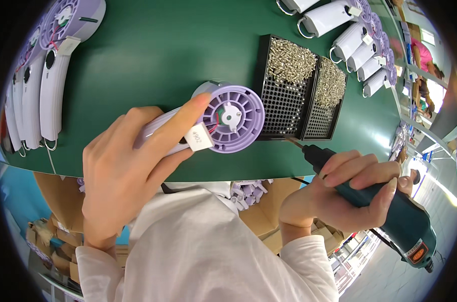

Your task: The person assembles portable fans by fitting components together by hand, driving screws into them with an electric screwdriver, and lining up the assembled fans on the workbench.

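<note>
My left hand [130, 161] is closed around the white handle of a handheld fan [246, 121], whose round lilac housing faces up. In its hub sits a white motor plate, with red wires and a white connector tag [199, 137] beside my fingertips. My right hand [351, 186] grips a dark green electric screwdriver [379, 206]. Its thin bit points toward the near edge of a black screw tray [286, 108], next to a second screw tray [321, 116]. Small silver screws heap at the far ends of both trays. Whether the bit carries a screw is too small to tell.
Several similar fans [55, 95] lie at the left of the green table [168, 45], and more fans [359, 43] line its far right. Below the near edge, a cardboard box [261, 214] holds lilac parts. Other people [423, 58] are in the background at right.
</note>
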`<state>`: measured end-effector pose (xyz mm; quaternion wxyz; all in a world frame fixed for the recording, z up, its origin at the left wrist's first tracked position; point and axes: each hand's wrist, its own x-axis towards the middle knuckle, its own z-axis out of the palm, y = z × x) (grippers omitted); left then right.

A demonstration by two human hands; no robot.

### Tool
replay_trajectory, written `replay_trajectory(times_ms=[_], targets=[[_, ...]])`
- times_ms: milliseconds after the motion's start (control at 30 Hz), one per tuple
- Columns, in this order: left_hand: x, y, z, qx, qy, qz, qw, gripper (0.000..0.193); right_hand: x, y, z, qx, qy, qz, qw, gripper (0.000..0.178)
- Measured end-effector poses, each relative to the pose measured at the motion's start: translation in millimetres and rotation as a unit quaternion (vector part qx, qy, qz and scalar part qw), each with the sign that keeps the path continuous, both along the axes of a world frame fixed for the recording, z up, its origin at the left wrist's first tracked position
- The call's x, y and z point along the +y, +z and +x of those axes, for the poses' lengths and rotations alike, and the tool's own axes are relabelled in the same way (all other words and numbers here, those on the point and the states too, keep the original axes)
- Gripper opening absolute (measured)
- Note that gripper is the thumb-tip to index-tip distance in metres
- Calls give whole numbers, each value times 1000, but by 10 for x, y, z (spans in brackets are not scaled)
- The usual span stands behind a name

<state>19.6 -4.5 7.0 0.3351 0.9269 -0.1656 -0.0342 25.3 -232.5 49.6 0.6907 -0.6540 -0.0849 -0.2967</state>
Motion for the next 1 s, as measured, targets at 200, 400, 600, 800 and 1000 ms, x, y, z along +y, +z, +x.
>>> replay_trajectory(times_ms=[200,400,600,800,1000], targets=[[18,-35,-35,-30,-1,7,1000,60,-19,-82,-11,34,-11,-13,999,20],[22,-31,-33,-28,-3,1,1000,60,-15,-90,-12,31,9,-46,998,12],[41,-24,-55,-25,0,1,1000,59,-4,-93,-28,35,28,-33,998,19],[25,-3,-52,-32,-28,-6,999,58,1,28,-43,-40,23,32,998,21],[-4,-23,-90,1,-34,-11,999,56,274,242,38,-109,94,35,989,27]])
